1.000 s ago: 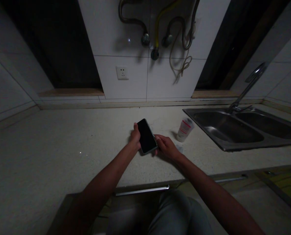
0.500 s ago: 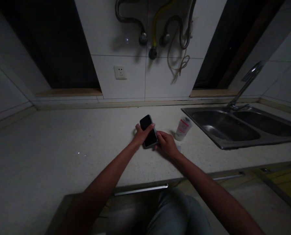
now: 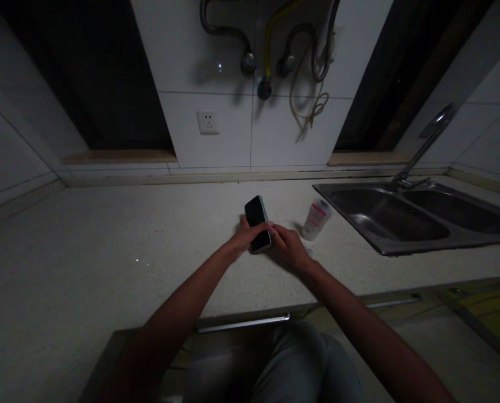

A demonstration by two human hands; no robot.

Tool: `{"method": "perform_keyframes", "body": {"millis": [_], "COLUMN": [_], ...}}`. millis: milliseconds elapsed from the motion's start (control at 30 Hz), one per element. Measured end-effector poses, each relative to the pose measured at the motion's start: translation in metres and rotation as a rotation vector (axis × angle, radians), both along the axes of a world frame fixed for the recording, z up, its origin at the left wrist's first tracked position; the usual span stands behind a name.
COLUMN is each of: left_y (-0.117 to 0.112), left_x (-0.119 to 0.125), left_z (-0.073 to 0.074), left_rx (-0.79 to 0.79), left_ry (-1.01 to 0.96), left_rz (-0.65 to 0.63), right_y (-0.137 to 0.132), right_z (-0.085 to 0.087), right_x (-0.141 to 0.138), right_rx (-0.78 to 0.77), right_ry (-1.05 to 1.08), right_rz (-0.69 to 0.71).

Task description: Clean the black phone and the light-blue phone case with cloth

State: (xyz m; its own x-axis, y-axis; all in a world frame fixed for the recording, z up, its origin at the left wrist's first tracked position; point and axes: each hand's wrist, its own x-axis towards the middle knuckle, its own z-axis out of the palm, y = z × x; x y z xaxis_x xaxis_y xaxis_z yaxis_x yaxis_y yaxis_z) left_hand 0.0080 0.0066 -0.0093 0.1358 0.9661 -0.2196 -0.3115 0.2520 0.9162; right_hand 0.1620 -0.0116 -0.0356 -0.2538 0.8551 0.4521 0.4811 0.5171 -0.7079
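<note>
Phone: I have it (image 3: 255, 211) over the middle of the counter (image 3: 107, 240), dark screen up, tilted, between both hands.
Left hand (image 3: 244, 238): fingers wrapped around the phone, gripping it, thumb lying across the screen toward the right edge.
Right hand (image 3: 290, 246): fingers bunched at the phone's right edge, touching; I can't tell if they grip it or something small.
Cup (image 3: 317, 220): clear plastic, red print, on the counter just beyond the right hand, near the sink; I can't make out what's in it.
Pale scrap (image 3: 309, 252): beside the right wrist, partly hidden, too small to identify.
Sink (image 3: 401, 246): steel, two basins, set in the counter on the right.
Left basin (image 3: 359, 212): I see steel with a light glint.
Right basin (image 3: 459, 207): dark, contents unclear to me.
Faucet (image 3: 426, 148): arched, behind the basins.
Wall: socket (image 3: 208, 122) left of center, yellow hose (image 3: 267, 50) and dark hoses above.
Drawer handle (image 3: 245, 323): metal bar below the counter's front edge.
</note>
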Motion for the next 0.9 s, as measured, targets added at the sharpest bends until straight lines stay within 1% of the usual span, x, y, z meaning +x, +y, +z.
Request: {"method": "perform_keyframes", "body": {"millis": [67,233,300,367,433,533,600,700,800,833,900], "left_y": [0.0,0.005,0.007,0.008,0.008,0.008,0.008,0.009,0.011,0.011,0.012], "left_x": [-0.001,-0.009,-0.012,-0.014,-0.013,-0.007,-0.002,-0.001,-0.006,-0.008,-0.012], "left_z": [0.001,0.0,0.0,0.002,0.004,0.003,0.001,0.0,0.002,0.002,0.002], "left_rx": [0.022,0.013,0.006,-0.005,-0.002,0.046,0.055,-0.057,-0.171,-0.191,-0.232], "left_ry": [0.013,-0.059,-0.045,-0.035,-0.068,-0.193,-0.271,-0.326,-0.395,-0.414,-0.423], "left_rz": [-0.044,-0.204,-0.235,-0.232,-0.209,-0.173,-0.152,-0.127,-0.104,-0.104,-0.139], "right_y": [-0.001,-0.003,-0.003,-0.004,-0.003,-0.003,-0.004,-0.006,-0.008,-0.008,-0.007], "right_z": [0.001,0.006,0.007,0.008,0.008,0.008,0.008,0.008,0.007,0.006,0.004], "right_x": [-0.001,-0.003,-0.003,-0.003,-0.003,-0.004,-0.004,-0.003,-0.004,-0.005,-0.006], "right_rx": [0.014,0.022,0.032,0.061,0.095,0.117,0.118,0.082,0.031,0.022,0.034], "right_ry": [0.007,-0.004,-0.025,-0.07,-0.144,-0.233,-0.198,-0.067,-0.032,-0.037,-0.06], "right_rz": [0.022,0.062,0.074,0.064,0.029,-0.035,-0.047,0.028,0.143,0.155,0.122]}}
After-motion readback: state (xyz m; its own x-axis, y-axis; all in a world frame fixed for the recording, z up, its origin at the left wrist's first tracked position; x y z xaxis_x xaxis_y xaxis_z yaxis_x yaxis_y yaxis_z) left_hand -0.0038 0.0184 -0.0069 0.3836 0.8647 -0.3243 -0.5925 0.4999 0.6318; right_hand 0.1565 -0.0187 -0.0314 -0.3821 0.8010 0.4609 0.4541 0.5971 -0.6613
